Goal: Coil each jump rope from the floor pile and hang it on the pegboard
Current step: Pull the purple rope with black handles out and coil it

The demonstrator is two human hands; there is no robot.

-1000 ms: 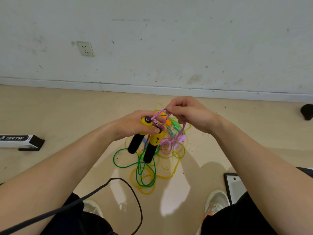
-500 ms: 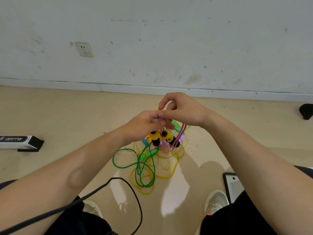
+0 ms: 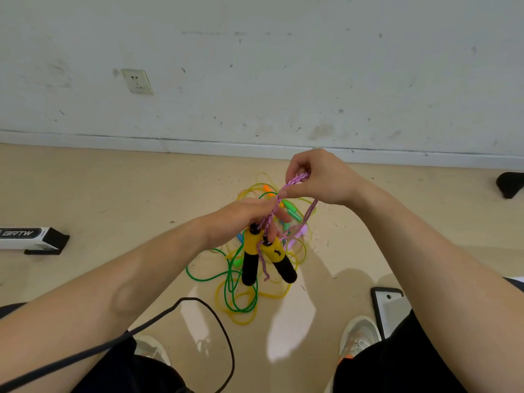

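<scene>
A jump rope with two yellow-and-black handles (image 3: 266, 258) and a pink braided cord (image 3: 295, 180) hangs between my hands above the floor. My left hand (image 3: 243, 215) holds the cord just above the handles, which dangle side by side, black ends down. My right hand (image 3: 317, 177) pinches the cord higher up and to the right, and a loop of cord falls from it toward the floor. Below lies the pile of ropes (image 3: 241, 290): green and yellow cords tangled together, with green and orange handles partly hidden behind my hands.
A white wall with a socket (image 3: 137, 81) stands behind the pile. A white and black box (image 3: 31, 240) lies on the floor at left, a framed panel (image 3: 390, 307) at right by my shoe, a dark object (image 3: 509, 184) far right. A black cable (image 3: 204, 316) loops near my knees.
My right hand has risen and moved right, drawing the pink cord taut. The handles have dropped below my left hand and now hang straight down.
</scene>
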